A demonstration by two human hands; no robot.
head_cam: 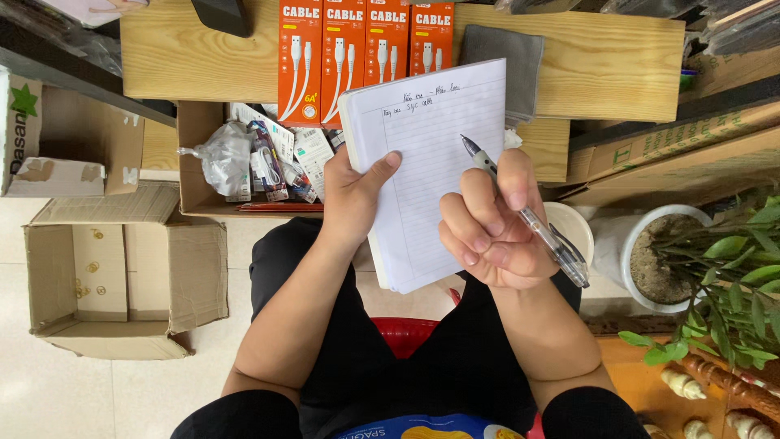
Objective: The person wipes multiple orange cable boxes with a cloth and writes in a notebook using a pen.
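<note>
My left hand (353,195) grips the left edge of a lined white notebook (435,162), thumb lying across the page. A few handwritten lines run along the top of the page. My right hand (491,228) holds a clear-barrelled pen (528,215), its tip just above the middle of the page. The notebook is held up over my lap. I sit on a red stool (402,333), in black clothes.
Several orange cable packages (345,49) lie on a low wooden table (617,65), beside a grey cloth (508,57). An open cardboard box (203,154) of packaged accessories sits under them. An empty carton (122,276) stands left. A potted plant (650,260) stands right.
</note>
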